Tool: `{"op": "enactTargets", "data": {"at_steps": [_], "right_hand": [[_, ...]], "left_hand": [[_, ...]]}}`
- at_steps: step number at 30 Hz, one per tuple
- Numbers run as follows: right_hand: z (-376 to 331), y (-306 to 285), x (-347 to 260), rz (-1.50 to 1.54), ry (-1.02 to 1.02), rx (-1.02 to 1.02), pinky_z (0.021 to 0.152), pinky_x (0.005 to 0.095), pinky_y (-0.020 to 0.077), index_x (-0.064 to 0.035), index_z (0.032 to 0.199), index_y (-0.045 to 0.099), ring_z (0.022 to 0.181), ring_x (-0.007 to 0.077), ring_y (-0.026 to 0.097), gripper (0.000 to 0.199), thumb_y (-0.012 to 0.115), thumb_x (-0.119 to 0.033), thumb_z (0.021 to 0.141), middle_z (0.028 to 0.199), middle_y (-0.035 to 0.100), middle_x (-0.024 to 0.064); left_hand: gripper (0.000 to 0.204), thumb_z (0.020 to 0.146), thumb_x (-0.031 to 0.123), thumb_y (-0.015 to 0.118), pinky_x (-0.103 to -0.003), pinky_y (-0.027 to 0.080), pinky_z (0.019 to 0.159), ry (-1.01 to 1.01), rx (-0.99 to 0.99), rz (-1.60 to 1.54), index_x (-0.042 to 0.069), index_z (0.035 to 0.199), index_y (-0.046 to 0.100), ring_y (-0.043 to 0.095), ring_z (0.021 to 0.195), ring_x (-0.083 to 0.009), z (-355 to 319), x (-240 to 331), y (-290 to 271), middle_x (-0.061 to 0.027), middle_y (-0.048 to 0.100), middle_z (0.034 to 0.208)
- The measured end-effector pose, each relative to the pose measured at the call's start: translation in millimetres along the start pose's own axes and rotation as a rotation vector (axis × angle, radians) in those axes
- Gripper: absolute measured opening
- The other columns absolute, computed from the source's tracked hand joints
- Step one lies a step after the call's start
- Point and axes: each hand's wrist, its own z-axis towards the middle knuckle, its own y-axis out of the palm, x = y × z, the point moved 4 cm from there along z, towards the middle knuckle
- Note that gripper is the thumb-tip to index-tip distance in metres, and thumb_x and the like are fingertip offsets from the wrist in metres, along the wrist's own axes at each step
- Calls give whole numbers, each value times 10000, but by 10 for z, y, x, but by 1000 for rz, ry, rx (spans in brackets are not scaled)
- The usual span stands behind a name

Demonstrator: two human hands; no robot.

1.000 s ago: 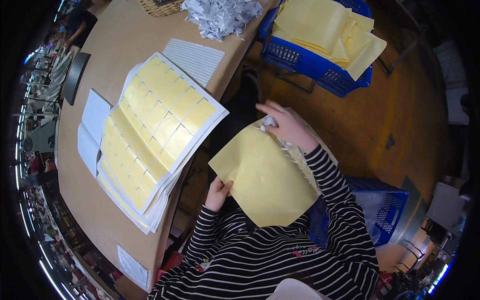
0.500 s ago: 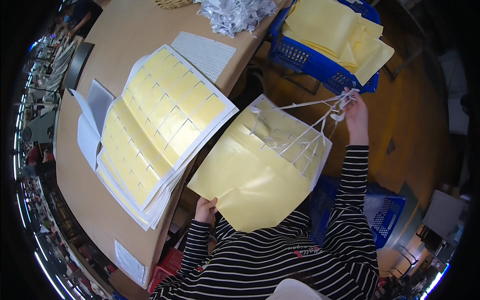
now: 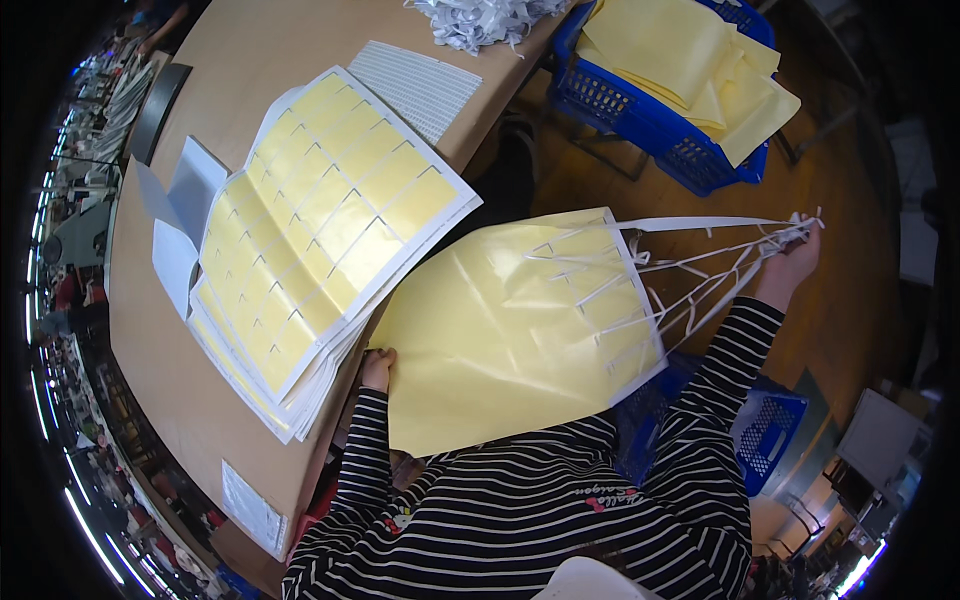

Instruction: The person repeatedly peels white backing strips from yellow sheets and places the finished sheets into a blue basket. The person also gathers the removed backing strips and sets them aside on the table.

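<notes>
A large yellow backing sheet (image 3: pixel 490 340) with a white margin stretches across my lap. My left hand (image 3: pixel 378 369) pinches its left edge, close to the table. Out to the right, my right hand (image 3: pixel 793 255) is closed on a bunch of narrow white strips (image 3: pixel 705 280). These strips run taut to the sheet's right part, where they are still attached along their far ends. To the left lies a stack of yellow sheets (image 3: pixel 320 210) with white borders and L-shaped white marks, partly overhanging the table edge.
The brown table (image 3: pixel 160 350) holds a heap of curled white strips (image 3: pixel 485 20), a white perforated sheet (image 3: pixel 420 85) and a flat clear packet (image 3: pixel 252 508). A blue basket (image 3: pixel 650 120) beyond it carries folded yellow sheets (image 3: pixel 680 60). Another blue basket (image 3: pixel 770 430) stands low at right.
My right hand has moved outward to the right and a little down, drawing the strips tighter. My left hand has shifted left and up, and the sheet has turned and spread flatter.
</notes>
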Motion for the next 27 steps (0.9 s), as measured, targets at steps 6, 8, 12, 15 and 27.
{"op": "enactTargets", "data": {"at_steps": [6,8,12,15,27], "right_hand": [[118,-10,-783,-313,-557,-1,752,310,505,33,1037,581,883,194,599,228,538,-176,957,977,600,112],[206,46,-1087,-230,-562,24,749,313,508,40,1047,577,874,193,603,235,540,-174,957,969,601,112],[77,259,-1544,-244,-498,84,757,317,528,23,1116,552,867,203,626,252,540,-168,953,992,610,126],[-564,669,-1360,-290,-553,-435,800,329,538,17,1253,458,936,218,633,369,523,-214,973,1167,574,142],[-2391,1907,1074,-1261,-475,-1537,816,449,520,-135,1355,457,1012,345,628,608,629,-67,776,1485,354,158]], "left_hand": [[156,934,176,601,-249,418,701,96,-32,-32,51,841,616,553,738,-106,109,-221,-14,2,599,790],[139,943,168,588,-241,424,742,31,-97,-158,37,910,624,574,789,-109,69,-288,-15,-9,624,854],[168,952,178,581,-245,433,744,22,-142,-78,20,920,626,563,794,-99,4,-248,-46,-2,621,860],[216,949,217,595,-247,435,736,10,-113,25,7,910,630,554,787,-95,-30,-185,-81,-5,617,845],[373,931,284,614,-328,413,657,97,105,160,-54,784,563,502,678,-168,-171,-288,-236,-88,552,691]]}}
